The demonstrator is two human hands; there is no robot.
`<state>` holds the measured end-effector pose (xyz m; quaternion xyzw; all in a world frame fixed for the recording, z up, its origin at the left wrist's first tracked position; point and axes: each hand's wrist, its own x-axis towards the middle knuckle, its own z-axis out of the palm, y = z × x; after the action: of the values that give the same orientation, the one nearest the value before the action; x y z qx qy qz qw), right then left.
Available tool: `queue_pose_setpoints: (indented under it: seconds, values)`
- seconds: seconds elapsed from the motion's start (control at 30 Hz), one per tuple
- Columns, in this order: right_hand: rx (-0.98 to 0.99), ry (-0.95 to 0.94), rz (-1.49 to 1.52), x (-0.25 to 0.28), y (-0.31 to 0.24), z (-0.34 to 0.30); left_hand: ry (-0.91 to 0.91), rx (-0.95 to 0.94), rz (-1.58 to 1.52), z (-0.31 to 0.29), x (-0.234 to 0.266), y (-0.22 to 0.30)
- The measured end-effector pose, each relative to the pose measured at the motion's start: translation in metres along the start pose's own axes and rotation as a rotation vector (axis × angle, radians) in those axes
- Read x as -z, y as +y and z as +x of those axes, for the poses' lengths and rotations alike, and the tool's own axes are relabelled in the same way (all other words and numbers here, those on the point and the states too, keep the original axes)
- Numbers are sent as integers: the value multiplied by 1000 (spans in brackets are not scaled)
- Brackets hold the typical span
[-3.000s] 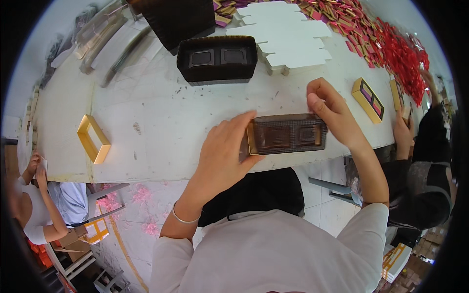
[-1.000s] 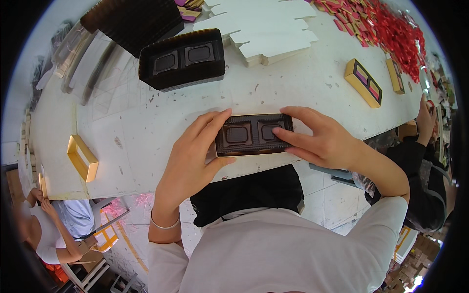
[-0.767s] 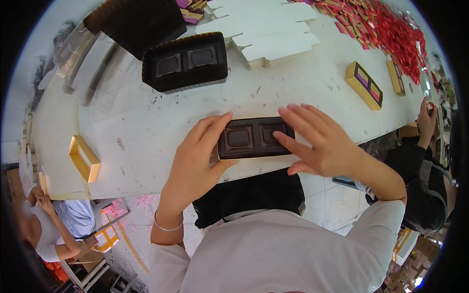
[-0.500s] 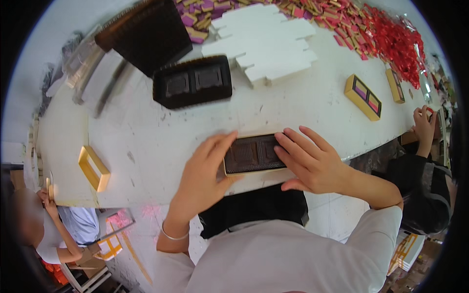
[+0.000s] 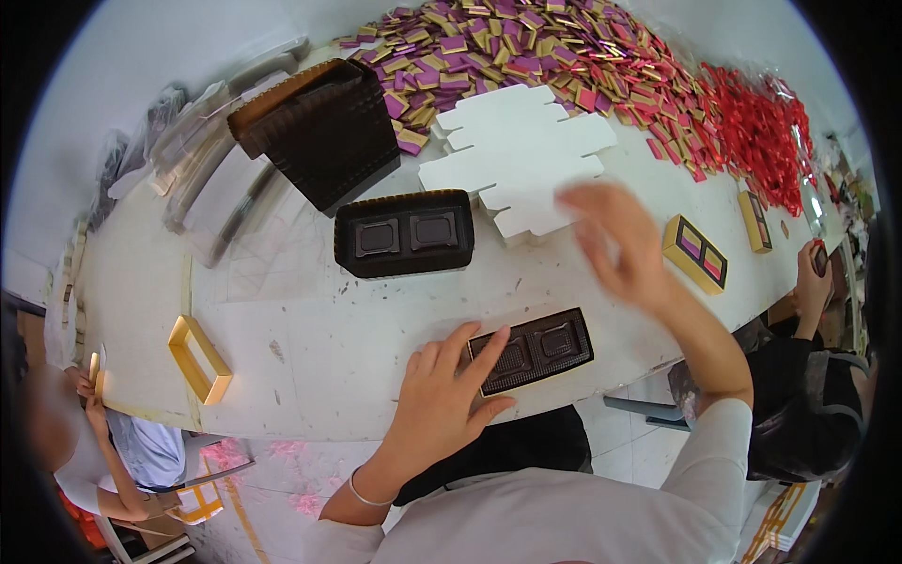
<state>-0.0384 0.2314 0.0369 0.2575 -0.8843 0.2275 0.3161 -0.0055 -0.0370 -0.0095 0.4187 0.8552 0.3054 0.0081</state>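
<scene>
A shallow gold-rimmed box with a dark brown two-cavity plastic tray [image 5: 554, 340] in it lies tilted near the table's front edge. My left hand [image 5: 442, 395] rests at its left end, fingers spread, the index finger over the tray and the thumb by the near edge. My right hand [image 5: 620, 244] is raised away from the box, blurred, its thumb and fingers apart with nothing visible between them. Beyond it lies a pile of flat white cardboard blanks [image 5: 526, 150]. Farther left sits a stack of dark two-cavity trays [image 5: 404, 235].
A taller dark tray stack [image 5: 329, 141] stands behind. Purple, pink and gold pieces [image 5: 507, 47] heap along the back, beside red ribbons [image 5: 766, 132]. A filled gold box [image 5: 695, 254] sits right, an open gold sleeve [image 5: 199, 362] left. Co-workers' hands [image 5: 816, 277] show at both sides.
My right hand has lifted off the tray and moved up and away. My left hand stays at its left end. The box now lies slanted, and the view has shifted.
</scene>
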Motion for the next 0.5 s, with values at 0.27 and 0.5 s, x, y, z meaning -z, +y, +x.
queue_pose_setpoints:
  seconds: [0.27, 0.5]
  values:
    - [-425, -257, -170, -112, 156, 139, -16, -76, 114, 0, -6, 0]
    - [-327, -381, -177, -145, 185, 164, -50, -58, -14, 1, 4, -2]
